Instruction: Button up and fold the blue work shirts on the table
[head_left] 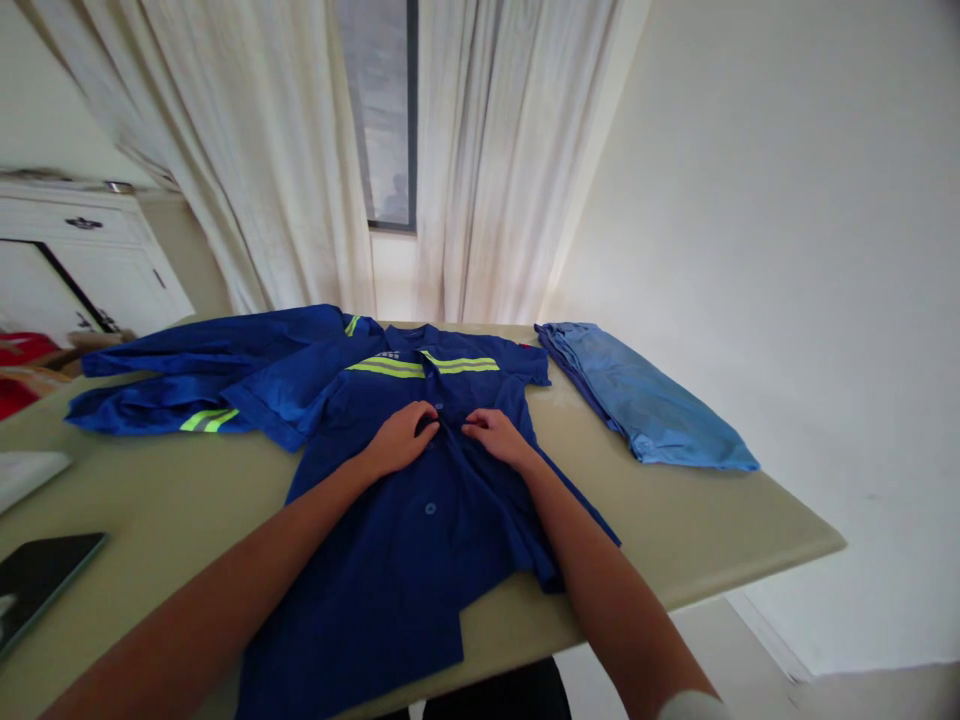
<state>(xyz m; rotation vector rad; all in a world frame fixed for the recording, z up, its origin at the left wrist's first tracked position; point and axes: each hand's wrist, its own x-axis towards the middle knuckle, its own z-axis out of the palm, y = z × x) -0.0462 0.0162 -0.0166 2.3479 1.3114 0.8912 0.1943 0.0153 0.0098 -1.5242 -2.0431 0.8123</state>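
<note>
"Two grips are seen: on what?"

"Right of the blue clothing [292,365], the navy shirt [397,550], laid on the table [157,505], is pinched at its front by left hand [403,440] and right hand [496,436]."

"What is risked?"

"The front could be skewed if tugged unevenly."

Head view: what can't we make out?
Head view: whether left hand and right hand grip or merely touch blue work shirt; hands hide contact.
Head view: white chest marking; too small.
Head view: rest of black-screened device; cut by left edge.
Head view: rest of white item; likewise cut off.
</note>
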